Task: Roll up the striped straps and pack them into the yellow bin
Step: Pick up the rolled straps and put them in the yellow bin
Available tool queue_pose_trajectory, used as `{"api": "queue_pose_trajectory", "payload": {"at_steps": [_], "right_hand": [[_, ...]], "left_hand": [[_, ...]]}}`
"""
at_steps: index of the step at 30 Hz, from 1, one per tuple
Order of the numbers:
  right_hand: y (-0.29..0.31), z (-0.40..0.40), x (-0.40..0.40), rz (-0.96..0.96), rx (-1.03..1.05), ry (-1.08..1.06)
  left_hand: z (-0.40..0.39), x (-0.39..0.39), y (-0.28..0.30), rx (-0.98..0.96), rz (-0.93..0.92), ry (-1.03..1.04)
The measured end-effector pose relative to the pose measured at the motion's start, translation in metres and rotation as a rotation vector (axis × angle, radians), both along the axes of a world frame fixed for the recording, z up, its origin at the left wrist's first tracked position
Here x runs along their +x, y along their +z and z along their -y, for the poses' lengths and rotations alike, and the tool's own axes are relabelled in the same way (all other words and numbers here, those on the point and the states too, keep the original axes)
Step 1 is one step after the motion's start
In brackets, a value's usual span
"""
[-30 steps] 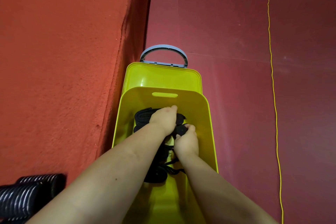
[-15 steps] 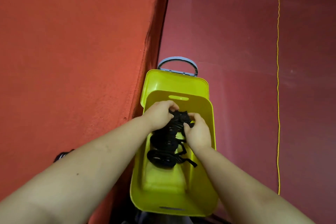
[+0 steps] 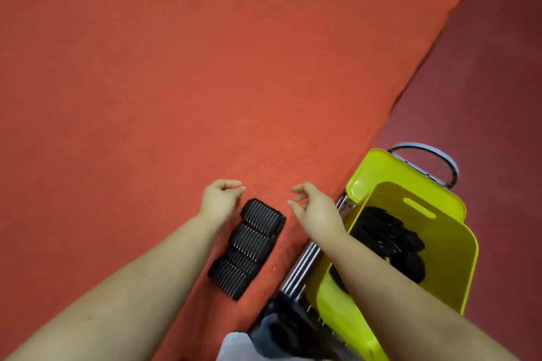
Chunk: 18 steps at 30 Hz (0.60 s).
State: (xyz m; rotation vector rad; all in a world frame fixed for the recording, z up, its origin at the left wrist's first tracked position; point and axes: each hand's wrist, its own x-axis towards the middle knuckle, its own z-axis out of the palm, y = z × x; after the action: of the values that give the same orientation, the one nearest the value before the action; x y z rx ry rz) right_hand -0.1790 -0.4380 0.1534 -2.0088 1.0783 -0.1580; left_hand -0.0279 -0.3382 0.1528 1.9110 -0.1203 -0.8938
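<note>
My left hand (image 3: 220,199) hovers w/ fingers loosely curled, holding nothing, just left of a row of rolled striped straps (image 3: 247,248) lying on the orange mat (image 3: 146,82). My right hand (image 3: 315,208), fingers relaxed & empty, hangs btwn that row & the yellow bin (image 3: 451,258), w/ black straps (image 3: 387,234) piled inside.

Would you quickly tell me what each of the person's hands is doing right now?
Left hand: fingers loosely curled, holding nothing, beside the row of black ribbed strap rolls.
Right hand: open, fingers relaxed, empty, near the yellow plastic bin.
</note>
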Motion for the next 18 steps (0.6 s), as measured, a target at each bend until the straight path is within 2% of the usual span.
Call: {"api": "queue_pose_trajectory", "payload": {"at_steps": [2, 4, 7, 10, 14, 18], "right_hand": [[-0.009, -0.013, 0.017, -0.091, 0.048, 0.099], [-0.017, -0.025, 0.031, -0.176, 0.056, 0.18], [-0.026, -0.04, 0.041, -0.297, -0.064, 0.2], [-0.032, -0.044, 0.044, -0.4, -0.201, 0.135], [-0.046, -0.039, 0.055, -0.548, -0.077, 0.177], [-0.053, -0.039, 0.059, -0.464, 0.01, 0.131]], "left_hand": [[-0.031, 0.005, -0.017, 0.085, -0.082, 0.166], [-0.052, 0.002, -0.031, 0.169, -0.191, 0.24], [-0.068, -0.016, -0.041, 0.252, -0.407, 0.23], [-0.068, -0.032, -0.044, 0.207, -0.581, 0.222], [-0.06, -0.04, -0.051, 0.143, -0.661, 0.277], [-0.048, -0.044, -0.058, 0.111, -0.655, 0.339]]}}
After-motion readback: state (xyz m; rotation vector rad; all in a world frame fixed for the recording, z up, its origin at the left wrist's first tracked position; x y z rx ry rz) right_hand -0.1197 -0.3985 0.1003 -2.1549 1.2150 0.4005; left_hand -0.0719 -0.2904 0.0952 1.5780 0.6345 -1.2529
